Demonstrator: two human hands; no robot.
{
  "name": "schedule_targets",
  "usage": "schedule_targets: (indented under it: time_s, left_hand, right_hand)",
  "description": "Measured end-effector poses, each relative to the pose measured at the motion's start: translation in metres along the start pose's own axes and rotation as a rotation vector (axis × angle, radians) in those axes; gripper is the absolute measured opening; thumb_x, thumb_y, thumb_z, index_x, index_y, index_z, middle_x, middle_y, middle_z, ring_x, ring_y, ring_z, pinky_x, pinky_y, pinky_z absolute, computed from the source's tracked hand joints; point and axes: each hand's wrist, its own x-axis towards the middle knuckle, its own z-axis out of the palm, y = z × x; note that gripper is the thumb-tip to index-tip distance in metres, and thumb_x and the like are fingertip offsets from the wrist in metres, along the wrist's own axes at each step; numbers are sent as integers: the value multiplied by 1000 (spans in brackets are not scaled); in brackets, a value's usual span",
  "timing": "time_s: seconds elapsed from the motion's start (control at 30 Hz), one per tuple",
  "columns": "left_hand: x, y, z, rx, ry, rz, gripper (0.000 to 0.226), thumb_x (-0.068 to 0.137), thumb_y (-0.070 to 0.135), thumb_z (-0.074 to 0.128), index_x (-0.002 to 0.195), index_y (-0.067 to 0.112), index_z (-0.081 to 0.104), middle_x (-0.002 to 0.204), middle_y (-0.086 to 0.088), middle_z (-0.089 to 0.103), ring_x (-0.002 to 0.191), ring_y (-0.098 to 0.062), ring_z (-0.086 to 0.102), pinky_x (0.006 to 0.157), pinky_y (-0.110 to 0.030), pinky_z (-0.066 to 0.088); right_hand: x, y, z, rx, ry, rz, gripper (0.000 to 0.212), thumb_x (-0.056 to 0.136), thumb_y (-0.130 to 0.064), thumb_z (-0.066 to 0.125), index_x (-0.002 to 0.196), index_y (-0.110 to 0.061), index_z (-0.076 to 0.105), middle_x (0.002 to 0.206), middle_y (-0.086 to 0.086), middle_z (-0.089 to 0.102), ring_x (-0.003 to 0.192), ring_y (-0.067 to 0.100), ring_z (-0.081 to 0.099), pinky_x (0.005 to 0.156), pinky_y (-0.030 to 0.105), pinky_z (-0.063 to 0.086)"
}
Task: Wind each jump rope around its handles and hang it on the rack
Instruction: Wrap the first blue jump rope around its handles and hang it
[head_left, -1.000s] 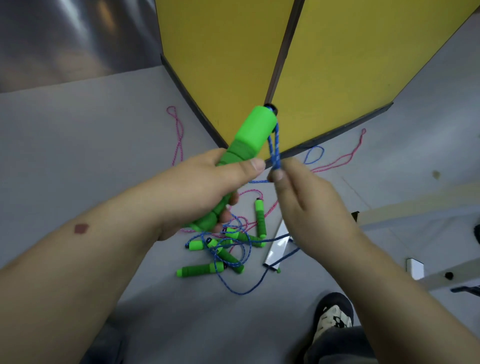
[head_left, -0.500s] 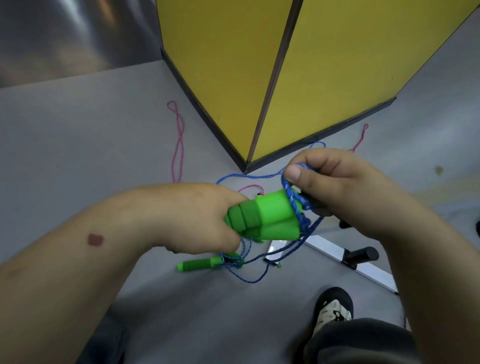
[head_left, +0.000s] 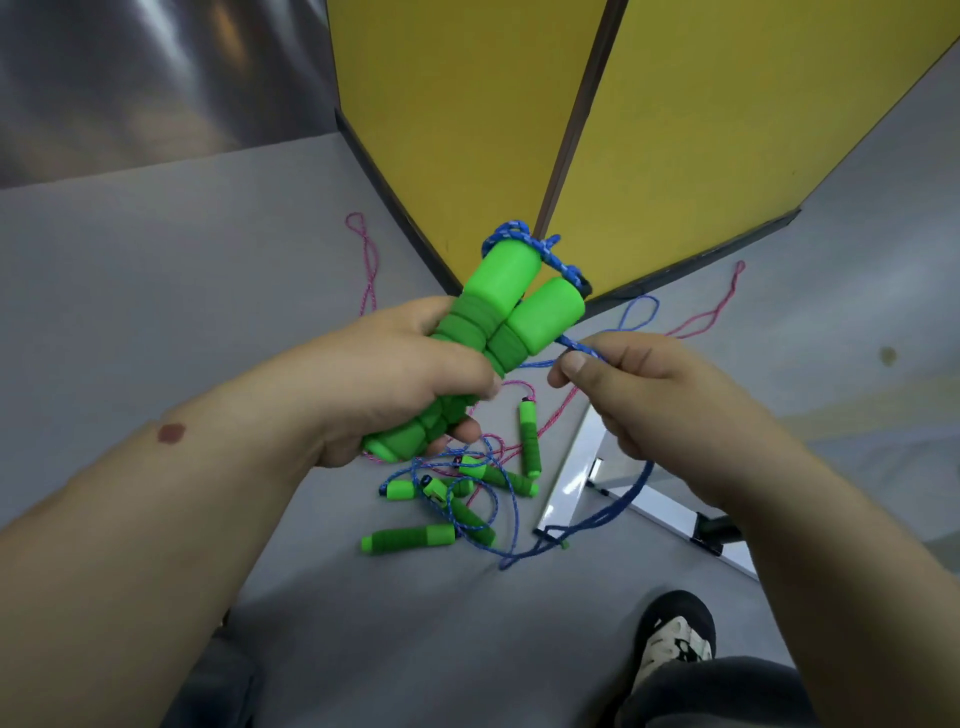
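Note:
My left hand (head_left: 395, 374) grips two green jump-rope handles (head_left: 509, 306) held side by side, tops pointing up and away. A blue rope (head_left: 540, 249) loops around the handle tops. My right hand (head_left: 639, 389) pinches the same blue rope (head_left: 582, 349) just right of the handles; the rope hangs below that hand to the floor (head_left: 618, 509). On the grey floor under my hands lies a tangle of more green handles (head_left: 410, 539) with blue and pink ropes (head_left: 498, 499).
A yellow folding partition (head_left: 675, 130) with a dark base stands just beyond. A white flat bar with a black end (head_left: 670, 514) lies on the floor at right. My shoe (head_left: 675, 639) is at the bottom right. Pink rope loops (head_left: 366, 260) trail left and right.
The handles have swung from pointing right to pointing up and away. My right hand has dropped from over the handle ends to their lower right, still holding the blue rope.

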Motion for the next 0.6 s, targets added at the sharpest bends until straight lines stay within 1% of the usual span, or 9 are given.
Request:
schedule_targets:
  time_s: [0.07, 0.1, 0.17, 0.23, 0.3, 0.37, 0.43, 0.53, 0.6]
  left_hand:
    - [1, -1, -3, 120, 106, -3, 21, 86, 9, 76, 100, 22, 66, 86, -9, 69, 73, -30, 73, 64, -39, 56]
    - [2, -2, -5, 231, 156, 11, 16, 89, 12, 73, 98, 23, 66, 86, -10, 71, 76, -30, 75, 64, -38, 57]
    - [2, -2, -6, 532, 228, 48, 8, 90, 20, 71, 94, 23, 64, 83, -6, 75, 72, -22, 73, 59, -29, 53]
    - [1, -1, -5, 799, 236, 68, 9, 91, 26, 67, 89, 23, 59, 80, 0, 69, 68, -15, 64, 54, -25, 44]
    - [-1, -2, -2, 964, 184, 65, 15, 92, 28, 64, 83, 24, 52, 78, 5, 60, 70, -7, 56, 55, -27, 38]
    - [-2, -4, 1, 1065, 97, 58, 16, 91, 28, 64, 82, 26, 51, 79, 6, 59, 75, -9, 58, 60, -29, 41]
    - [-4, -5, 3, 1129, 2, 57, 14, 90, 28, 65, 84, 29, 52, 82, 7, 60, 79, -11, 60, 66, -31, 49]
    - [-8, -4, 4, 1152, -109, 40, 10, 89, 30, 67, 91, 31, 57, 85, 7, 62, 82, -15, 63, 76, -39, 56]
    - [-10, -2, 2, 1119, -181, 41, 12, 88, 34, 71, 92, 33, 60, 83, 8, 64, 81, -14, 64, 77, -42, 57]
  right_hand:
    - [-1, 1, -4, -61, 24, -10, 25, 100, -43, 55, 90, -30, 73, 61, -1, 31, 55, 17, 29, 59, 34, 28]
    - [-2, 0, -6, -45, 22, -15, 25, 100, -41, 55, 89, -28, 73, 58, -4, 33, 54, 16, 30, 58, 33, 28]
    - [-3, -1, -9, 48, 0, -25, 25, 101, -35, 56, 90, -23, 73, 55, -9, 35, 53, 15, 29, 55, 31, 27]
    - [-4, -2, -11, 114, -38, -41, 24, 102, -33, 56, 90, -20, 74, 55, -10, 37, 52, 14, 30, 53, 30, 27]
    - [-6, -3, -13, 104, -81, -71, 25, 96, -40, 57, 93, -21, 74, 56, -9, 38, 52, 14, 30, 52, 31, 28]
    - [-7, -2, -15, 59, -104, -100, 28, 93, -45, 58, 92, -21, 72, 56, -7, 37, 53, 17, 29, 53, 35, 28]
    - [-7, -1, -16, -26, -88, -137, 26, 97, -43, 62, 88, -20, 70, 55, -8, 37, 53, 17, 31, 55, 36, 30]
    - [-7, -1, -15, -62, -37, -212, 21, 91, -35, 70, 80, -16, 70, 55, -13, 46, 50, 6, 38, 52, 22, 35]
    - [-7, -3, -14, 8, -4, -235, 23, 81, -33, 77, 78, -11, 72, 54, -13, 50, 48, 4, 40, 50, 16, 34]
